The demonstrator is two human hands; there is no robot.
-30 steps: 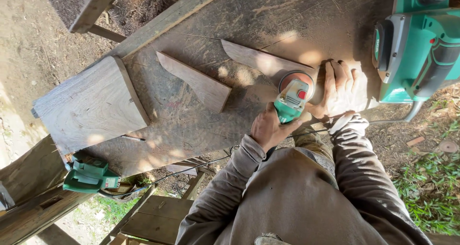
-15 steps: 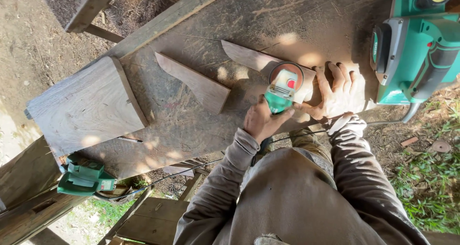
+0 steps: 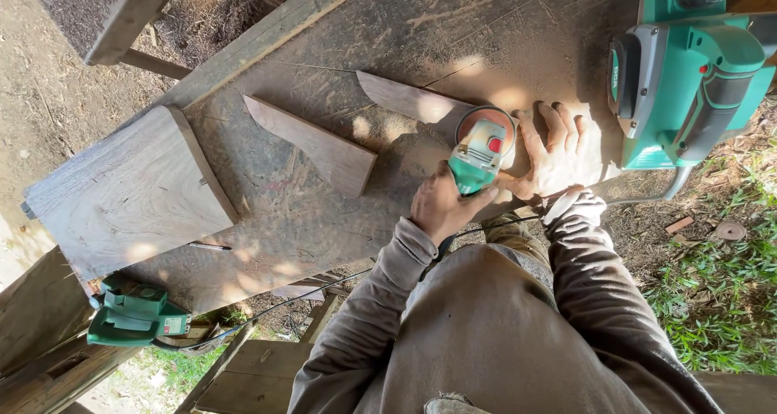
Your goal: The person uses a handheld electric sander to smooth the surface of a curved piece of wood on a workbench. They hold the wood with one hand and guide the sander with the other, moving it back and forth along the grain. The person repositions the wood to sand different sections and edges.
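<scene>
Sander work is what is going on: a green orbital sander (image 3: 479,157) sits with its round pad flat on a curved, pointed wooden piece (image 3: 409,100) lying near the right end of the big, dust-coated work surface (image 3: 340,25). Going from the biggest things down: that worn board surface runs at a slant across the whole view. At its left end a broad grey plank (image 3: 121,191) rests on top, one curved edge facing inward. At the right edge of the surface stands a bulky green electric planer (image 3: 692,66), just beside the person's hand but not touched by it. Between plank and sander lies a second tapered wooden piece (image 3: 316,147), loose, close to the one under the sander. Down at the lower left, off the surface, another small green power tool (image 3: 133,317) lies on a wooden frame with its cord trailing.

The right hand (image 3: 562,151) lies flat on the workpiece, fingers spread and pressing it down. The left hand (image 3: 441,208) has its fingers wrapped round the sander's rear grip. I judge this to be the smoothing step, with the pad near the wide end of the piece. The next stroke would seem to call for steady downward pressure from the flat hand and an even pass toward the pointed tip, keeping the pad clear of those spread fingers.

No containers show anywhere in view.
</scene>
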